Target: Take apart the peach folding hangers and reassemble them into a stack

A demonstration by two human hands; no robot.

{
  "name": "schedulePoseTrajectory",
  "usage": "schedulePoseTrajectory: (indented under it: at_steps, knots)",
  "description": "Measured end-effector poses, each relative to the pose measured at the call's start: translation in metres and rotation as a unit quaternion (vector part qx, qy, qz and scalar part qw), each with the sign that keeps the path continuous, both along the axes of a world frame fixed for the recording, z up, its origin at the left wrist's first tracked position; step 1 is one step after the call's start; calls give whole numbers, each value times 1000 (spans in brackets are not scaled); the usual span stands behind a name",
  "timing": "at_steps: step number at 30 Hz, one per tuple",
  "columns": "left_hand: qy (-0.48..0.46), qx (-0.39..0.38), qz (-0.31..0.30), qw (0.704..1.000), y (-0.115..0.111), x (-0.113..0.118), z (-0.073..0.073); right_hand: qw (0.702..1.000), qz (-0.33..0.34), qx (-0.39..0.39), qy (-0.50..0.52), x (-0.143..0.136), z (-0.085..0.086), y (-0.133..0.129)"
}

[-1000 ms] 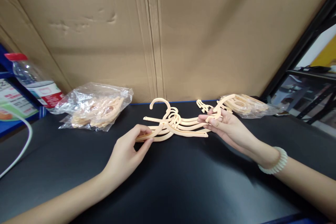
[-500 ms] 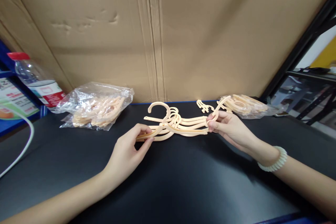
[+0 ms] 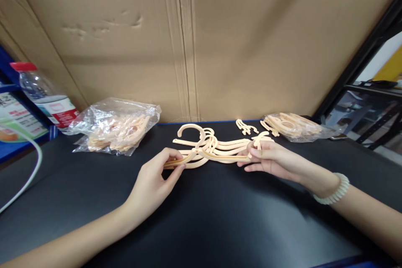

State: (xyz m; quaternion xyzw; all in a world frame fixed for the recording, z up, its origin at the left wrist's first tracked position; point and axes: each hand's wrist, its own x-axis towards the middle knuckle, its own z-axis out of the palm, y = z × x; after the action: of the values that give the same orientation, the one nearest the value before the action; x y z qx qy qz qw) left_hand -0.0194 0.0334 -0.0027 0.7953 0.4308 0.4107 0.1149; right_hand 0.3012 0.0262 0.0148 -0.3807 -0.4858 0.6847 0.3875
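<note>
A cream plastic hanger (image 3: 222, 158) with a curved hook is held low over the black table. My left hand (image 3: 158, 172) pinches its left arm between thumb and fingers. At its right end my right hand (image 3: 266, 157) grips a small curved cream piece (image 3: 260, 137), whose lower part meets the tip of the hanger arm; the fingers partly cover the contact. Just behind the held hanger, several similar hangers (image 3: 230, 144) lie overlapping on the table.
Clear bags of cream parts lie at the left (image 3: 116, 127) and right (image 3: 292, 125). Small loose cream pieces (image 3: 246, 127) are near the back edge. A red-capped bottle (image 3: 47, 94), a white cable (image 3: 37, 163) and a cardboard wall (image 3: 125, 42) surround the black table (image 3: 201, 217).
The small piece in my right hand has tilted and come down onto the hanger's right end, and the fingers have shifted around it. My left hand keeps its hold.
</note>
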Motion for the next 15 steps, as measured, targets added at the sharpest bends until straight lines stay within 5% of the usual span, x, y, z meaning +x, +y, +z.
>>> schedulePoseTrajectory:
  at_steps: [15]
  knots:
    - [-3,2,-12,1000,1,0,-1,999,16,-42,29,2,-7,3]
